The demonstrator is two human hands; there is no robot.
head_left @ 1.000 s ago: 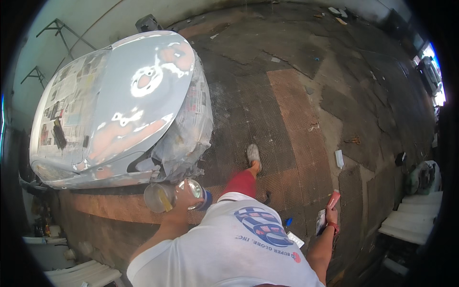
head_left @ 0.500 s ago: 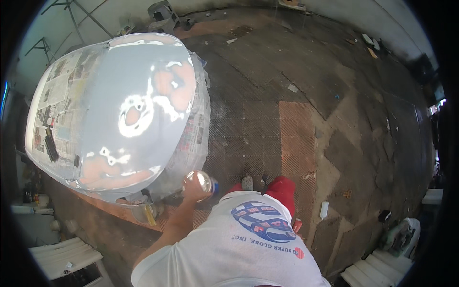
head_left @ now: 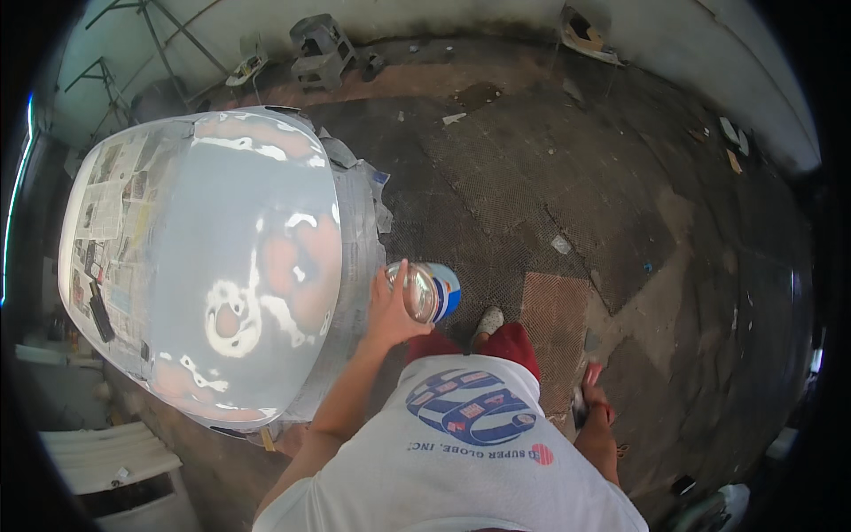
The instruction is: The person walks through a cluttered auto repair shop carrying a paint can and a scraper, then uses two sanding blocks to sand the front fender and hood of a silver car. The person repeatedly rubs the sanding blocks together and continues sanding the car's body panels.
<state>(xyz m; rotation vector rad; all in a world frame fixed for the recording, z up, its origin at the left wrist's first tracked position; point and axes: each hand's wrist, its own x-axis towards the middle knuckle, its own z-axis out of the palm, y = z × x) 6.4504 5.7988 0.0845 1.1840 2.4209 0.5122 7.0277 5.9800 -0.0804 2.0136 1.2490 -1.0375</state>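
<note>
My left hand (head_left: 393, 312) is wrapped round a round can (head_left: 417, 293) with a shiny silver end and a blue and white side. The can is tilted and held in front of my body, just right of a large glossy car panel (head_left: 213, 222). That panel is pale grey with several pinkish patches and white reflections. On my right side, my right hand (head_left: 596, 390) hangs low with its fingers bent. It is beside a small whitish and dark thing (head_left: 580, 410), and I cannot make out what that is or whether the fingers close on it.
Newspaper masking (head_left: 111, 191) covers the panel's left part, with a dark strip (head_left: 99, 310) on it. Grey plastic stools (head_left: 321, 51) stand by the far wall. Textured mats (head_left: 554, 310) and scraps lie on the floor. A white slatted piece (head_left: 111, 452) is at lower left.
My left hand has carried the can rightward and forward, away from the panel's near corner. My right hand and forearm have come more into view. The whole view has shifted.
</note>
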